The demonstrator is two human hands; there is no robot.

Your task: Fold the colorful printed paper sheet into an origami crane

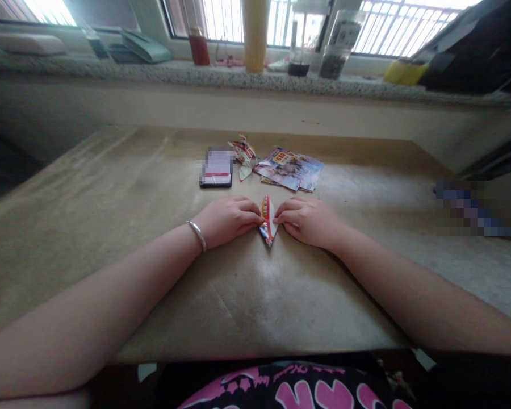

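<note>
A small folded piece of printed paper [268, 222], narrow and pointed at both ends, lies on the brown table [111, 187] in front of me. My left hand [227, 218], with a silver bracelet on its wrist, pinches the paper's left edge with curled fingers. My right hand [309, 220] presses and pinches its right edge in the same way. Both hands rest on the tabletop, fingertips nearly meeting over the paper.
Beyond my hands lie a phone [216, 168], a finished folded paper figure [244, 154] and a few colourful printed sheets [290, 168]. A blurred object [472, 210] sits at the right. The stone windowsill [153, 71] behind holds a red bottle [199, 46], jars and a yellow cylinder [255, 34].
</note>
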